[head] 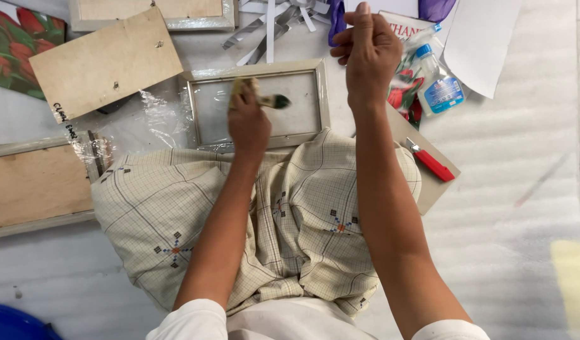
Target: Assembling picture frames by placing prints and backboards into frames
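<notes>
- Head view, hands: the left hand [249, 123] is closed around the wooden handle of a small paintbrush [264, 97], whose dark bristles rest over the glass pane of a pale picture frame [258, 104]. The right hand [368, 53] is raised above the frame's right corner, fingers curled into a loose fist; whether anything is pinched in it cannot be told.
- Head view, position: the frame lies flat, just beyond the checked cloth [258, 220] that covers the person's lap, its near edge touching the cloth.
- Handling, judged: the frame appears light and stiff, with a fragile, slippery pane; it is best taken by the wooden rails, not the glass. The brush is light and is held securely at its handle.
- Surroundings: a plywood backing board [104, 63] lies to the left, a red utility knife [428, 160] and a small glue bottle [438, 85] to the right, and paper strips [274, 22] beyond.
- Surface: white, soft-looking foam sheeting [523, 189] covers the work area. Little of the room is shown.
</notes>
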